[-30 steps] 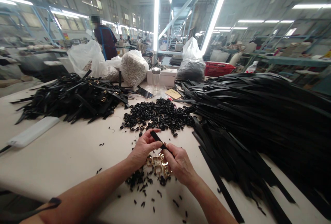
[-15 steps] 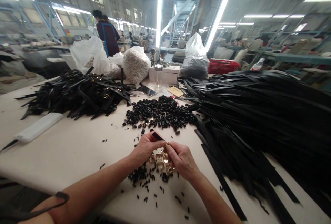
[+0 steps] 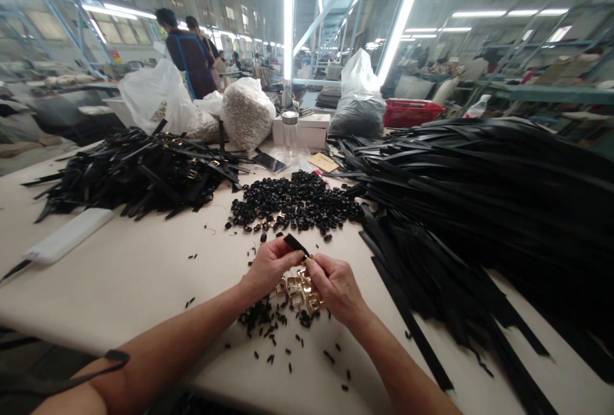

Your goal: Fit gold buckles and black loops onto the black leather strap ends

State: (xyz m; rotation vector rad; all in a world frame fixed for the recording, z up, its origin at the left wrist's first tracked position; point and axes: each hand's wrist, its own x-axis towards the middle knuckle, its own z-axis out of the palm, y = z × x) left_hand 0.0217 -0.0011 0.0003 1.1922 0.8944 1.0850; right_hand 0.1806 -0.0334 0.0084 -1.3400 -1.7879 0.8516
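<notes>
Watching through the head camera, I note both hands brought together over the table [image 3: 158, 255]. The left hand [image 3: 263, 271] holds a short black strap [image 3: 293, 243], fingers closed around it, its far end poking up past them. The right hand [image 3: 339, 286] pinches the near end, fingers narrow, close by a glint of gold; whether that is a fitting on the strap, I cannot tell. The two-handed grip probably keeps so limp a piece steady for fine finger work.

The strap sits just above loose gold buckles [image 3: 295, 285], with a heap of black loops [image 3: 297, 201] beyond. I judge these small parts lie central so either hand reaches them easily. Long black strips [image 3: 480, 185] fill the right side; on the left, a pile of straps [image 3: 129, 175] shows buckles among it. Keeping them well apart likely avoids mixing. Small black bits [image 3: 259, 316] scatter nearest the wearer.
</notes>
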